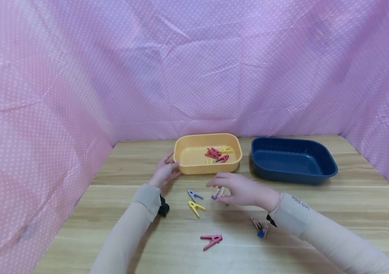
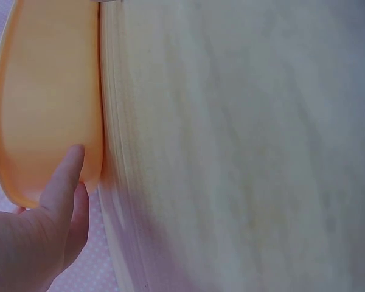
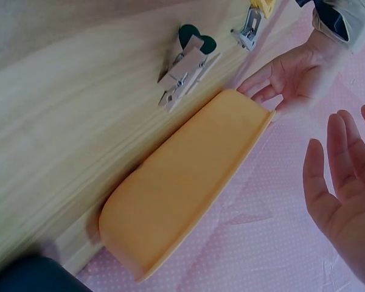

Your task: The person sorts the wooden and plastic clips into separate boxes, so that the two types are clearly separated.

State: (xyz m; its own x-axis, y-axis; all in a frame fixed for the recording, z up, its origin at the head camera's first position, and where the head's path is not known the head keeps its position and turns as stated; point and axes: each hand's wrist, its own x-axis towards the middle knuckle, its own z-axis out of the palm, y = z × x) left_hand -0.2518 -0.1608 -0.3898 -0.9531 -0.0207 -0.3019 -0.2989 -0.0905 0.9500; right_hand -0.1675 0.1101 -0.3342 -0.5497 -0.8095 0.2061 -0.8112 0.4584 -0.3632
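Note:
My left hand (image 1: 164, 170) touches the left end of a yellow-orange plastic basin (image 1: 208, 169), its fingers loosely extended along the wall; the left wrist view shows one fingertip on the basin's side (image 2: 55, 103). Pink-red clothespins (image 1: 213, 153) and yellow clothespins (image 1: 226, 150) lie inside. My right hand (image 1: 242, 190) hovers in front of the basin, fingers apart and holding nothing visible. Beneath it are small wooden clothespins (image 1: 220, 192), partly hidden; the right wrist view shows these wooden clothespins (image 3: 182, 73) with a dark green heart on one.
A dark blue basin (image 1: 293, 177) stands at the back right. On the wooden table lie a grey-blue clothespin (image 1: 193, 195), a yellow clothespin (image 1: 195, 207), a pink-red clothespin (image 1: 211, 239) and wooden clothespins with a blue decoration (image 1: 261, 232). Pink dotted cloth (image 1: 201, 83) hangs behind.

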